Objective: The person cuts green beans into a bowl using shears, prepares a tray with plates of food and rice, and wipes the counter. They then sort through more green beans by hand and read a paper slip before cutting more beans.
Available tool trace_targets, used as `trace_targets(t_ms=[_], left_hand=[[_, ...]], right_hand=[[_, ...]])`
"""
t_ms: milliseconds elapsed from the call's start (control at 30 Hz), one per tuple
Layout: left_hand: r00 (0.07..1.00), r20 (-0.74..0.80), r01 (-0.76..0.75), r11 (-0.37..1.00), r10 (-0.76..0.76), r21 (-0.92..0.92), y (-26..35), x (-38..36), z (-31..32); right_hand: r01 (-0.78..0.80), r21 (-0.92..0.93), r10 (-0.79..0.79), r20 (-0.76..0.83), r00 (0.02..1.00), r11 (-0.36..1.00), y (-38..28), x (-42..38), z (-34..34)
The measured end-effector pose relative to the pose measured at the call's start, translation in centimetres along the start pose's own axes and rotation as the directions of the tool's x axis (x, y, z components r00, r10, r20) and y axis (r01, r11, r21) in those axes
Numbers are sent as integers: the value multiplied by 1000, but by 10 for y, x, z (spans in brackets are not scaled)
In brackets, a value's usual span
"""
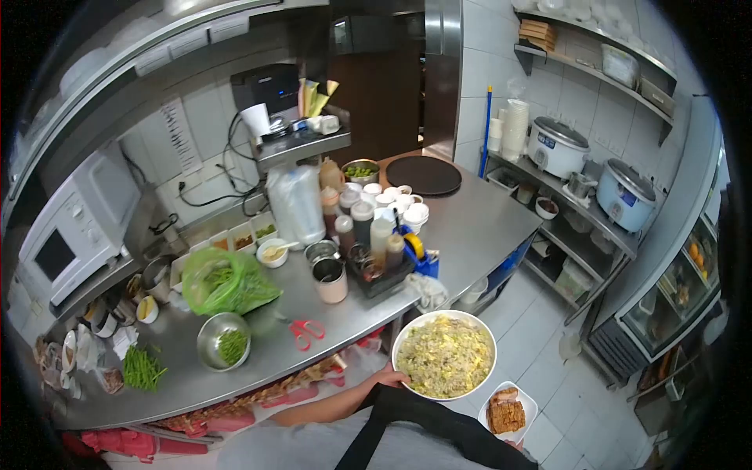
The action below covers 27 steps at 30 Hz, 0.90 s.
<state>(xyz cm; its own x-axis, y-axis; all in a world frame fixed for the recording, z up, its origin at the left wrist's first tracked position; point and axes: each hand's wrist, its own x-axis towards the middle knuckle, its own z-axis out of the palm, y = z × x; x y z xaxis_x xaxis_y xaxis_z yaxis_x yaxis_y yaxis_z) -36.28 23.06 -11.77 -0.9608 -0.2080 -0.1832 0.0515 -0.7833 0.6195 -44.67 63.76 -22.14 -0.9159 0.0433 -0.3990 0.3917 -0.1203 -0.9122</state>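
My left hand [389,377] grips the edge of a large round white bowl [396,338]. Fried rice [443,356] with bits of yellow egg fills it. Lower right, a small white square dish [530,409] carries sliced browned meat, perhaps a fried cutlet [507,413]. Only a bit of my right hand [515,444] shows under that dish's near edge; the rest is hidden by my dark apron and the frame edge. Both vessels are held in front of my body, over the floor beside the steel counter.
On the steel counter [274,368] are red scissors [306,334], a metal bowl [205,345] of cut greens, a green bag [223,282], sauce bottles [362,219] and a round black tray [424,175]. Rice cookers [558,149] stand on a right-hand shelf, near a glass-door fridge [674,274].
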Motion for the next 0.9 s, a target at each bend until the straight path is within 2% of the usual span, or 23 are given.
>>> trace_targets(t_ms=[100, 167, 200, 233, 300, 367, 467, 567, 600, 700, 800, 900], left_hand=[[959, -36, 283, 949, -281, 143, 33, 55, 43], [961, 140, 218, 966, -238, 141, 44, 102, 62], [979, 105, 156, 976, -172, 149, 48, 121, 76], [969, 108, 210, 972, -221, 107, 51, 147, 78], [989, 108, 85, 991, -96, 102, 54, 191, 89], [998, 43, 41, 995, -45, 95, 59, 239, 98], [995, -37, -87, 995, 89, 58, 71, 306, 115], [971, -142, -185, 980, 194, 77, 94, 367, 128], [956, -185, -216, 973, 227, 79, 102, 388, 128], [891, -334, -282, 952, 306, 121, 133, 439, 121], [817, -381, -396, 901, 434, 176, 176, 483, 114], [815, -369, -398, 894, 447, 205, 224, 544, 65]], right_hand=[[84, -142, -79, 38, 996, 986, 42, 96, -40], [156, -238, -131, 118, 984, 959, 79, 166, -71], [133, -210, -122, 63, 991, 969, 57, 170, -65], [115, -171, -110, 36, 993, 979, 42, 187, -57], [103, -85, -101, 27, 995, 991, 7, 220, -41], [88, -47, -87, 25, 996, 995, -41, 248, -16], [10, -404, -39, -62, 997, 915, -136, 288, 37], [92, -291, -55, 132, 990, 952, -191, 360, 63], [197, -236, -140, 237, 961, 952, -205, 387, 75], [-99, -146, 136, 266, 954, 984, -313, 379, 154], [-142, -134, 186, 418, 889, 981, -344, 432, 198], [-172, -142, 221, 502, 836, 975, -363, 475, 255]])
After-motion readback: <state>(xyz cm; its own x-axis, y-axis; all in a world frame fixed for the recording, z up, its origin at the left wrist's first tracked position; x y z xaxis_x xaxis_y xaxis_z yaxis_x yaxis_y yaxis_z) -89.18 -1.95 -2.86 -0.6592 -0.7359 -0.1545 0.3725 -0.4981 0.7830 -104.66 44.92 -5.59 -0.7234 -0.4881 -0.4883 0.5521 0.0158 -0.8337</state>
